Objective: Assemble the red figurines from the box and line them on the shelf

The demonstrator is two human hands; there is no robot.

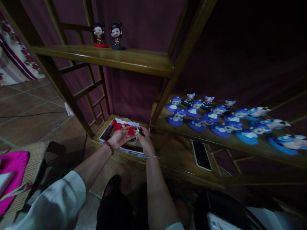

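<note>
Over a shallow white cardboard box (104, 138), both my hands are close together at a small figurine with black hair and a red round base (131, 130). My left hand (120, 138), palm up, has its fingers against the red base. My right hand (145, 140) pinches the dark-haired end between thumb and fingers. Another red-based figurine (117, 126) lies in the box behind my left fingers. My hands hide part of the box's inside.
Two figurines (116, 35) stand on the upper wooden shelf (103, 57). To the right, several blue-based figurines (176, 117) fill another shelf in rows. A phone (201, 155) lies on the low ledge. A bamboo-topped seat with a pink cloth (14, 172) is at left.
</note>
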